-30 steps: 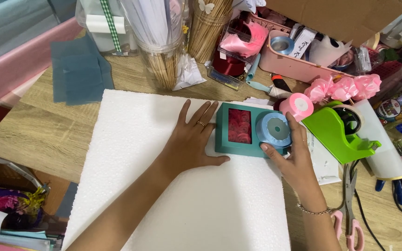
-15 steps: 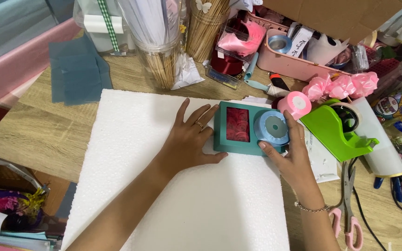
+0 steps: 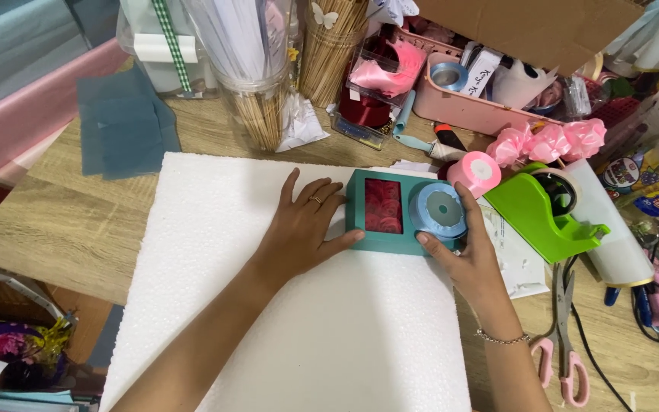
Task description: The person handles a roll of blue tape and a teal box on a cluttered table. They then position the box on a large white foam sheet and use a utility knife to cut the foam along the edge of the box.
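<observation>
Here I see a white foam board (image 3: 291,320) on a cluttered wooden table (image 3: 62,221). My left hand (image 3: 303,229) lies spread against the teal box (image 3: 383,210); my right hand (image 3: 467,255) pinches its blue ribbon roll (image 3: 438,210).

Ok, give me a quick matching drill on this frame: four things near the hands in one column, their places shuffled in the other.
Things:
1. teal box
2. blue ribbon roll
3. green tape dispenser
4. pink-handled scissors

Places:
A. on the wooden table, by the right forearm
B. on the right part of the teal box, under the right hand
C. on the white foam sheet, left hand against its side
D. right of the pink ribbon roll

Pairs: 1-C, 2-B, 3-D, 4-A
</observation>
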